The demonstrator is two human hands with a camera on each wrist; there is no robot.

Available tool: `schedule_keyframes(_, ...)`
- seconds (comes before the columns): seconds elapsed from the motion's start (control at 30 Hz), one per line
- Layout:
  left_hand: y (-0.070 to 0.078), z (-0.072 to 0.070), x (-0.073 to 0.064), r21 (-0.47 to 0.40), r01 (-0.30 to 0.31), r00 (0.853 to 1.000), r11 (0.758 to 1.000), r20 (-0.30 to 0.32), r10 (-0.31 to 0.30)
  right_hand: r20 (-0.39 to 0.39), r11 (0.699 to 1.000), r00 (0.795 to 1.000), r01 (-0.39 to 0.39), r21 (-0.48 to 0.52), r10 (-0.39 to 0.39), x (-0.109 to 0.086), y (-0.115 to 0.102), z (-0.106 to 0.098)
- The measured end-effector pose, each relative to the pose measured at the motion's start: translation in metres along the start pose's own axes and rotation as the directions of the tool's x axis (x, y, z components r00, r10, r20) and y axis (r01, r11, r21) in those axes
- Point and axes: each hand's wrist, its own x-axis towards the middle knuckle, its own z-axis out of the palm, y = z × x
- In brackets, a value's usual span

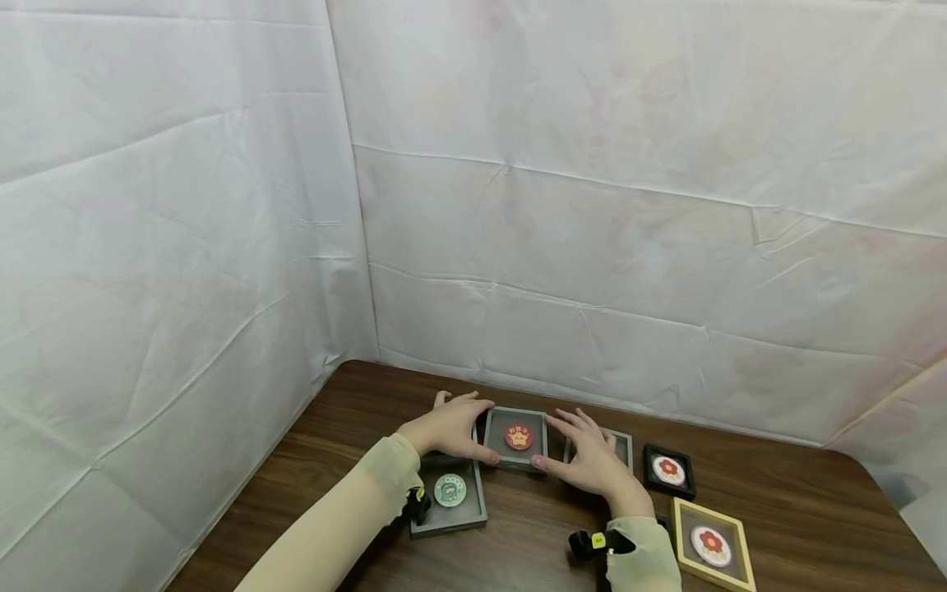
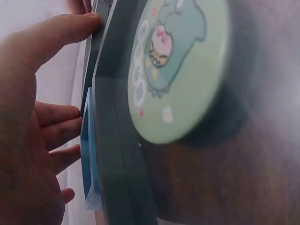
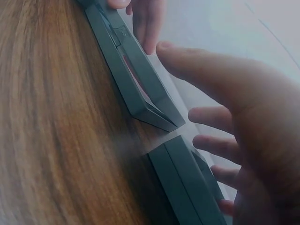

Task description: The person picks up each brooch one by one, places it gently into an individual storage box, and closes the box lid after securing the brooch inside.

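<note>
A grey square frame with a round red badge bearing a yellow star (image 1: 519,437) lies at the table's far side between both hands. Along its left side, my left hand (image 1: 450,426) has thumb and forefinger spread, their tips right at the edge. My right hand (image 1: 588,452) is beside the right side, fingers loosely extended; the right wrist view shows its thumb (image 3: 187,61) apart from the frame. Under my left wrist is a grey frame with a green badge (image 2: 178,70). A light blue frame (image 2: 89,159) shows beside the left fingers. Another grey frame (image 3: 176,178) is partly hidden behind my right hand.
On the right lie a black frame (image 1: 669,471) and a yellow frame (image 1: 742,543), each with a red flower badge. The brown wooden table (image 1: 547,526) meets white cloth (image 1: 592,247) at the back and left. Black cameras (image 1: 588,543) are strapped to both wrists.
</note>
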Motion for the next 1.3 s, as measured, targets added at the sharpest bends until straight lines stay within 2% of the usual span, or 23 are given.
schedule_keyframes(0.3, -0.005, 0.004, -0.002, -0.042, -0.015, 1.0, 0.999, 0.016, 0.015, 0.01, 1.0, 1.0, -0.012, -0.008, 0.012, 0.0, -0.001, -0.001)
schedule_keyframes(0.63, -0.007, 0.005, 0.0, -0.047, -0.036, 0.999, 0.998, 0.024, 0.037, -0.065, 0.998, 0.996, 0.056, -0.006, -0.057, -0.002, 0.007, 0.007)
schedule_keyframes(0.93, -0.006, 0.006, -0.001, -0.052, -0.018, 0.999, 0.999, 0.031, 0.019, 0.011, 1.0, 1.0, -0.022, 0.014, 0.022, -0.002, 0.001, 0.0)
schedule_keyframes(1.17, -0.003, 0.004, -0.003, -0.045, -0.007, 0.999, 0.999, 0.032, 0.008, -0.055, 0.999, 0.998, 0.046, 0.028, -0.044, -0.001, 0.011, 0.009)
schedule_keyframes(1.3, -0.003, 0.005, -0.004, -0.039, -0.006, 1.0, 0.999, 0.029, 0.007, -0.049, 0.998, 0.998, 0.036, 0.047, -0.034, -0.001, 0.013, 0.011)
